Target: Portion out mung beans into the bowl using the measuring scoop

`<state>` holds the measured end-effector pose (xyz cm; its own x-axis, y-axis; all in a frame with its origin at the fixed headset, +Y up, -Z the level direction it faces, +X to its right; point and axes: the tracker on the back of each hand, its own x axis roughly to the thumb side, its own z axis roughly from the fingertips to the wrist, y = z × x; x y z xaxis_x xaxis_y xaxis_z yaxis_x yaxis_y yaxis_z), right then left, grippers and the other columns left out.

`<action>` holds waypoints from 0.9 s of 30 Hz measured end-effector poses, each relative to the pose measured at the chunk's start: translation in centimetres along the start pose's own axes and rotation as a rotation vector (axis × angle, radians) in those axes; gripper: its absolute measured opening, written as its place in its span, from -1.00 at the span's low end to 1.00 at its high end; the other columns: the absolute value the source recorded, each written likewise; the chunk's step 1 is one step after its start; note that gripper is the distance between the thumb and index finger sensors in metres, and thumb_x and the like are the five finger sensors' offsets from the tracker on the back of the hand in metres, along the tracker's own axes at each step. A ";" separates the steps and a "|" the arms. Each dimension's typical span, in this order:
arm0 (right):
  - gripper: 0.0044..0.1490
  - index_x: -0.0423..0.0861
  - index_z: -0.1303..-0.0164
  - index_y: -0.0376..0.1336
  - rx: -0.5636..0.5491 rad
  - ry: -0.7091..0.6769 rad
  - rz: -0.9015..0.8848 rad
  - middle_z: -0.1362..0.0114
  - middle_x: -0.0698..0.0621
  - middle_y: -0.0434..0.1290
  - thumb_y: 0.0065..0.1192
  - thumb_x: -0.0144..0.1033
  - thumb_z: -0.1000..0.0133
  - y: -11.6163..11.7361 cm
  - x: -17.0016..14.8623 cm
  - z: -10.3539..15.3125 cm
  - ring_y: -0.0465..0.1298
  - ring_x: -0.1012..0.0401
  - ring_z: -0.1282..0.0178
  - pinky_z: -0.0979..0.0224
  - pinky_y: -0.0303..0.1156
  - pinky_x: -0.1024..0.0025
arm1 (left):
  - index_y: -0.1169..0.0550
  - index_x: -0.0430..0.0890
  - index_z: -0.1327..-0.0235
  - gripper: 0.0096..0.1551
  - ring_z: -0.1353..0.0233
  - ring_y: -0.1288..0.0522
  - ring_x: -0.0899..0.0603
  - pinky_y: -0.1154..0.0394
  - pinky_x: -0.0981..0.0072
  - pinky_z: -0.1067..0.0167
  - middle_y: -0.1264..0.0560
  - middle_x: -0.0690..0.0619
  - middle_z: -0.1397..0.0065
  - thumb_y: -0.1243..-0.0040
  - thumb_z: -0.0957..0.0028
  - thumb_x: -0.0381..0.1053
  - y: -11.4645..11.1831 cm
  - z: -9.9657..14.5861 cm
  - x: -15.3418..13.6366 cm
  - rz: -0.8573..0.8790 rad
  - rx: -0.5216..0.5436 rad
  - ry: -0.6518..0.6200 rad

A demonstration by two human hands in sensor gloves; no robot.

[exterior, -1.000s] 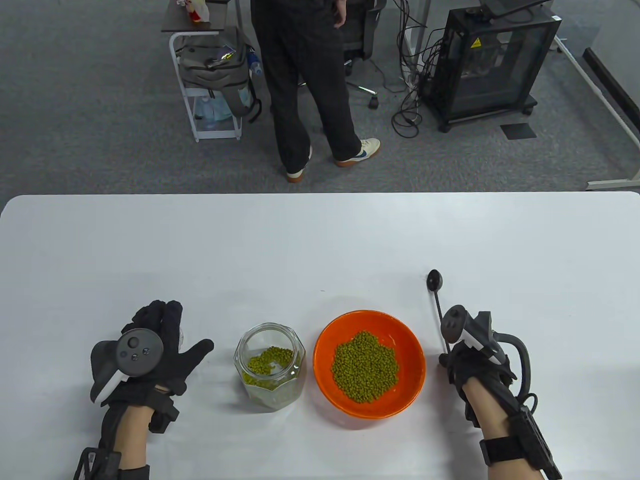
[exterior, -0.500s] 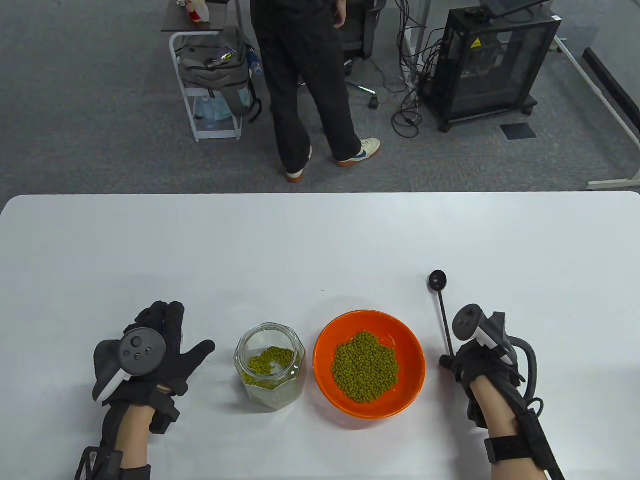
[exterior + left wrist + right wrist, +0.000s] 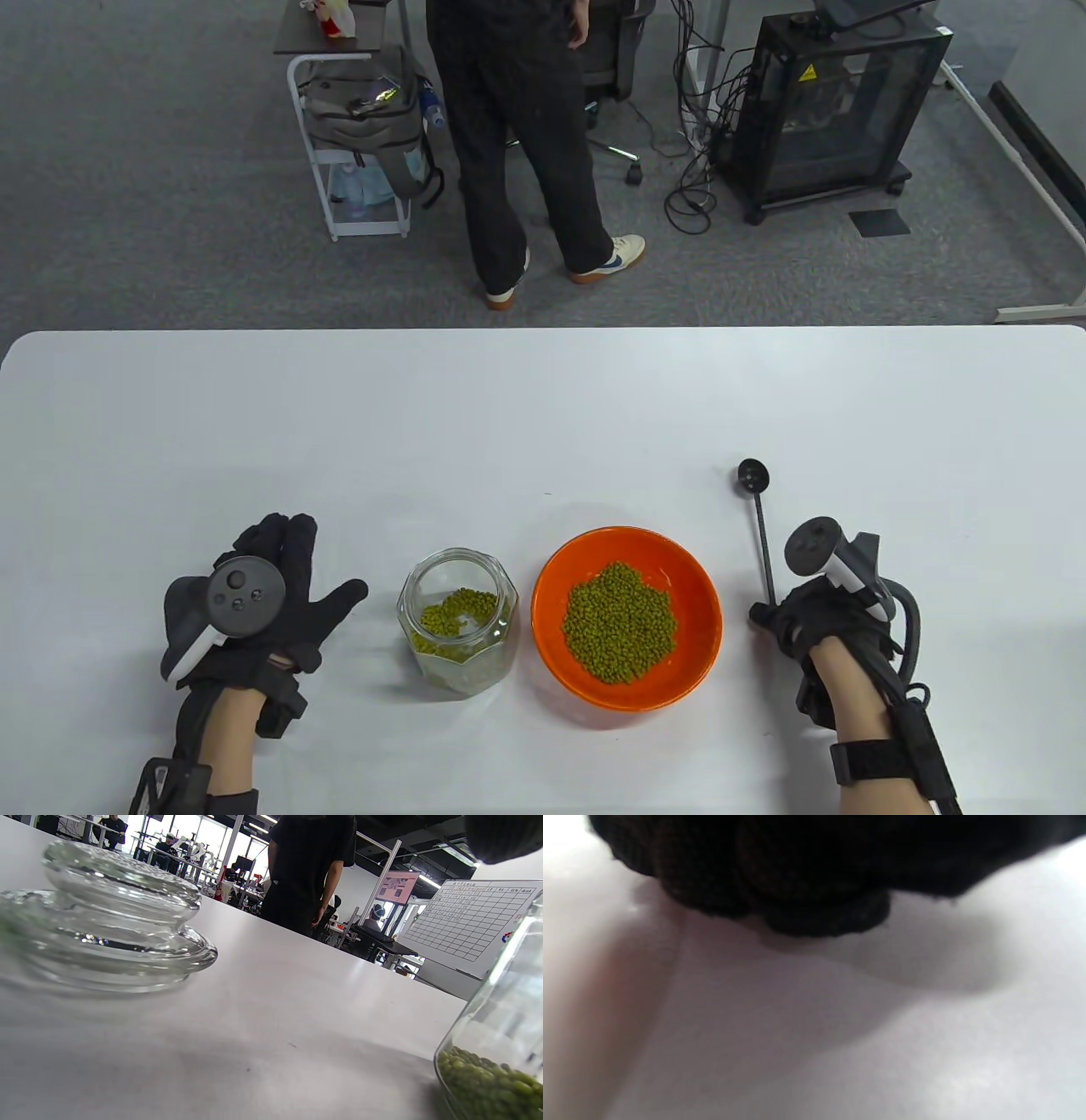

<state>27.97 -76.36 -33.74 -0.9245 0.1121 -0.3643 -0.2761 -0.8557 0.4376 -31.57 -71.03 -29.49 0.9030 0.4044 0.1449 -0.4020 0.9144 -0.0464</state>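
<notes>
Right hand (image 3: 814,624) is sliding rightward, gripping the scoop (image 3: 760,531) by its handle end; left hand (image 3: 254,594) is resting relaxed. Bowl (image 3: 551,628) is full, so portioning is looking finished.

Inspector: Taking the orange bowl (image 3: 627,615) as reference, what obstructs?

Assessor: The open glass jar (image 3: 458,622) stands just beside the bowl on its left, a narrow gap between them. Further left, the glass lid (image 3: 114,921) lies on the bench (image 3: 543,407), under the left hand (image 3: 254,603).

Inspector: And to the right?

Assessor: The scoop (image 3: 761,531), held in the right hand (image 3: 814,620), stands near the bowl's right rim. Beyond the bowl, the bench is open surface.
</notes>
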 end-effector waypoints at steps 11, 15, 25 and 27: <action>-0.40 -0.05 0.49 0.61 -0.028 -0.025 -0.012 0.41 0.01 0.73 0.27 0.28 -0.01 -0.6 0.0 0.5 0.66 0.20 0.62 0.38 0.63 0.26 | 0.03 -0.19 -0.65 0.25 -0.64 0.14 -0.62 0.19 -0.65 -0.40 0.15 -0.36 -0.69 -0.06 -0.08 0.62 0.0 0.0 0.0 -0.004 0.003 -0.003; -0.40 -0.06 0.45 0.61 -0.127 -0.071 -0.049 0.38 0.00 0.73 0.29 0.28 0.00 -1.9 0.4 1.9 0.66 0.19 0.59 0.35 0.63 0.25 | 0.03 -0.19 -0.65 0.25 -0.64 0.14 -0.62 0.19 -0.65 -0.40 0.15 -0.36 -0.69 -0.06 -0.08 0.62 0.3 0.1 0.1 -0.013 0.019 -0.009; -0.31 -0.12 0.08 0.56 -0.478 -0.259 -0.180 0.05 -0.11 0.71 0.27 0.25 -0.01 -4.1 1.7 5.7 0.71 0.06 0.28 0.11 0.64 0.13 | 0.00 -0.19 -0.65 0.24 -0.64 0.14 -0.61 0.17 -0.64 -0.41 0.15 -0.35 -0.69 -0.06 -0.08 0.62 1.0 0.5 0.0 -0.026 0.062 -0.014; -0.30 -0.08 -0.08 0.50 -0.542 -0.310 -0.171 -0.08 -0.12 0.68 0.28 0.23 -0.01 -4.3 2.2 6.3 0.71 0.03 0.14 0.01 0.62 0.10 | 0.00 -0.20 -0.65 0.24 -0.64 0.14 -0.62 0.17 -0.64 -0.41 0.14 -0.35 -0.69 -0.06 -0.08 0.62 1.0 0.5 -0.1 -0.027 0.064 -0.011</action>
<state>25.47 -69.22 -31.23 -0.9347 0.3405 -0.1018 -0.3293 -0.9375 -0.1122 -32.15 -70.16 -29.08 0.9119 0.3794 0.1565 -0.3872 0.9218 0.0212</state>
